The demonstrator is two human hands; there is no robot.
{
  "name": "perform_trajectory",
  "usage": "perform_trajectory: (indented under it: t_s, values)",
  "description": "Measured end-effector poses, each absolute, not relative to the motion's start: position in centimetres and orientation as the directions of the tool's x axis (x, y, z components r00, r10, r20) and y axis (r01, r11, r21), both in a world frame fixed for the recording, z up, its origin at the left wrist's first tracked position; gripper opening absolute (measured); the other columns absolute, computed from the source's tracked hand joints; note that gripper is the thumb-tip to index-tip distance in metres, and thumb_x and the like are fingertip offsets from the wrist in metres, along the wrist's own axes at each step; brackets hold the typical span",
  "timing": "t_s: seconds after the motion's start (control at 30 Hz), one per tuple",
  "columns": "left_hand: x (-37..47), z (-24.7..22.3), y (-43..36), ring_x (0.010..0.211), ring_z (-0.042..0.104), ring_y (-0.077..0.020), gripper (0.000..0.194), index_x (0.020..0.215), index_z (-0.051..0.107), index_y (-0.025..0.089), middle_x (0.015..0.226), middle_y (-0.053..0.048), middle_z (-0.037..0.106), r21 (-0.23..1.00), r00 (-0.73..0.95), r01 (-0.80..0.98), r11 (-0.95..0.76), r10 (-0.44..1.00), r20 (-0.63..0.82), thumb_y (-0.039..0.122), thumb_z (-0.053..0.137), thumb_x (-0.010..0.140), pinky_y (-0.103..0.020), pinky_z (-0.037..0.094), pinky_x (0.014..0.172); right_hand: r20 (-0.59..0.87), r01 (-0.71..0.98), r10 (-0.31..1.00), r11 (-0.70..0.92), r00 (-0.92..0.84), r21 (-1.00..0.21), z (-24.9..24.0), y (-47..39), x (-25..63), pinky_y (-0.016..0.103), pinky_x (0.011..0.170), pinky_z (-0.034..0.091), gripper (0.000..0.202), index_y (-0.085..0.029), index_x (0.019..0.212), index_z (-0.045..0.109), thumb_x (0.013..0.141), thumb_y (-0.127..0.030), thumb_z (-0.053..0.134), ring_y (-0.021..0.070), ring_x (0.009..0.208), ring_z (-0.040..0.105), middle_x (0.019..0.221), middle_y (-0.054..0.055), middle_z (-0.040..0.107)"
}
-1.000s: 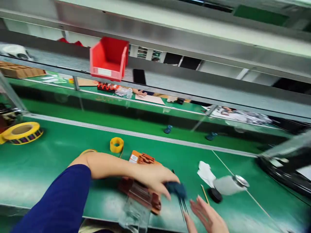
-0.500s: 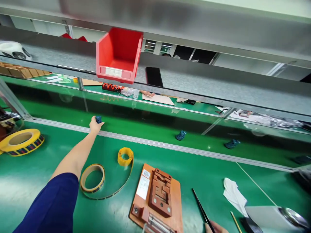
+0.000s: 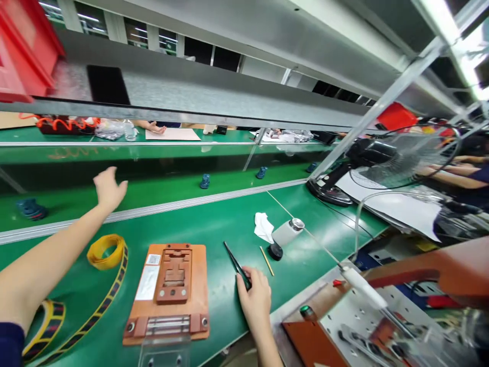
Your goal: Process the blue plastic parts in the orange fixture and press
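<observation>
My left hand [image 3: 109,189] reaches over the green strip behind the metal rail, fingers apart and nothing in it. A dark blue part [image 3: 32,209] stands on that strip to its left, and another blue part [image 3: 205,181] is further right. My right hand [image 3: 255,293] grips black tweezers [image 3: 235,261] above the green table. Between my hands lies an orange-brown fixture [image 3: 198,285] with a recessed block, a label and a clear flap. A yellow tape roll [image 3: 100,252] trails a strip of dark labels.
White tissue [image 3: 263,227], a white bottle [image 3: 288,232], a black cap [image 3: 275,251] and a thin stick [image 3: 266,261] lie to the right. A black fan [image 3: 332,183] stands behind them. A shelf [image 3: 229,97] with a phone [image 3: 108,84] crosses above. People's hands show farther off.
The view has swung right. My left hand has moved away from the blue part it was at, and the part stands on the strip. My right hand with the tweezers shows more fully.
</observation>
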State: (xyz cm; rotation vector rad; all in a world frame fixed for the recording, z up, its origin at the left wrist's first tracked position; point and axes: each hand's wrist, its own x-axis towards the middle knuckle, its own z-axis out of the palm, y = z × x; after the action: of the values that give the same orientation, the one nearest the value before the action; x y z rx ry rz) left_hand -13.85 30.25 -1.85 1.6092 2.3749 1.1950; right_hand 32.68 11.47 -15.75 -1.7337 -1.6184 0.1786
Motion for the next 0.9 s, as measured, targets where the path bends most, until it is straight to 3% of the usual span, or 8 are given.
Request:
perform_trajectory:
  t_s: [0.13, 0.2, 0.3, 0.43, 0.63, 0.8, 0.9]
  values:
    - [-3.6, -3.4, 37.2, 0.111, 0.065, -0.0241, 0.030, 0.120, 0.066, 0.015, 0.122, -0.009, 0.067, 0.597, -0.216, 0.802, -0.012, 0.926, 0.309, 0.031, 0.069, 0.095, -0.048, 0.054, 0.099, 0.415, 0.783, 0.890, 0.119, 0.188, -0.610, -16.3, 11.0, 32.9, 0.042, 0.079, 0.048, 0.042, -0.020, 0.102, 0.069, 0.100, -0.056, 0.046, 0.0293, 0.090, 0.065, 0.095, 0.010, 0.070]
    - [2.0, -4.4, 40.9, 0.114, 0.064, -0.0254, 0.032, 0.122, 0.065, 0.016, 0.128, -0.010, 0.065, 0.604, -0.142, 0.793, -0.072, 0.943, 0.300, 0.032, 0.068, 0.095, -0.049, 0.054, 0.099, 0.451, 0.780, 0.872, 0.147, 0.187, -0.608, -16.5, 10.8, 33.0, 0.041, 0.078, 0.049, 0.035, -0.022, 0.102, 0.068, 0.101, -0.051, 0.048, 0.0285, 0.088, 0.066, 0.094, 0.009, 0.070]
    - [8.5, -5.4, 44.8, 0.122, 0.060, -0.0283, 0.040, 0.131, 0.060, 0.018, 0.139, -0.012, 0.058, 0.628, -0.113, 0.771, -0.111, 0.945, 0.307, 0.034, 0.066, 0.096, -0.052, 0.052, 0.102, 0.486, 0.777, 0.856, 0.183, 0.175, -0.602, -16.9, 10.7, 32.9, 0.039, 0.075, 0.050, 0.025, -0.025, 0.103, 0.067, 0.100, -0.044, 0.053, 0.0276, 0.087, 0.066, 0.093, 0.006, 0.070]
    - [11.7, -5.7, 46.3, 0.118, 0.061, -0.0273, 0.039, 0.130, 0.060, 0.018, 0.135, -0.012, 0.059, 0.688, -0.151, 0.722, -0.077, 0.952, 0.266, 0.035, 0.066, 0.096, -0.050, 0.054, 0.099, 0.490, 0.758, 0.835, 0.146, 0.251, -0.636, -17.1, 10.8, 32.4, 0.041, 0.077, 0.050, 0.024, -0.027, 0.101, 0.066, 0.102, -0.042, 0.047, 0.0279, 0.089, 0.066, 0.095, 0.006, 0.069]
    - [9.7, -3.2, 43.0, 0.113, 0.063, -0.0258, 0.037, 0.125, 0.062, 0.015, 0.128, -0.012, 0.063, 0.840, -0.155, 0.539, -0.059, 0.974, 0.168, 0.033, 0.069, 0.093, -0.047, 0.055, 0.095, 0.488, 0.748, 0.848, 0.185, 0.206, -0.637, -15.9, 10.8, 32.6, 0.037, 0.077, 0.050, 0.019, -0.025, 0.102, 0.066, 0.100, -0.038, 0.053, 0.0254, 0.089, 0.067, 0.095, 0.005, 0.070]
    - [6.0, 0.3, 34.7, 0.100, 0.068, -0.0226, 0.058, 0.113, 0.067, 0.016, 0.113, -0.010, 0.071, 0.963, 0.090, 0.270, -0.025, 0.996, 0.001, 0.044, 0.090, 0.068, -0.038, 0.057, 0.089, 0.410, 0.695, 0.884, 0.149, 0.225, -0.703, -15.6, 11.0, 32.9, 0.042, 0.084, 0.049, 0.029, -0.020, 0.105, 0.067, 0.100, -0.042, 0.050, 0.0272, 0.092, 0.064, 0.098, 0.009, 0.070]
    - [3.7, 1.3, 27.8, 0.096, 0.070, -0.0236, 0.065, 0.114, 0.072, 0.017, 0.110, -0.011, 0.073, 0.983, 0.219, 0.175, 0.058, 0.971, -0.097, 0.049, 0.093, 0.061, -0.037, 0.057, 0.086, 0.431, 0.693, 0.877, 0.176, 0.213, -0.699, -13.8, 11.2, 32.3, 0.049, 0.091, 0.048, 0.033, -0.018, 0.108, 0.067, 0.098, -0.045, 0.051, 0.0308, 0.101, 0.061, 0.104, 0.013, 0.069]
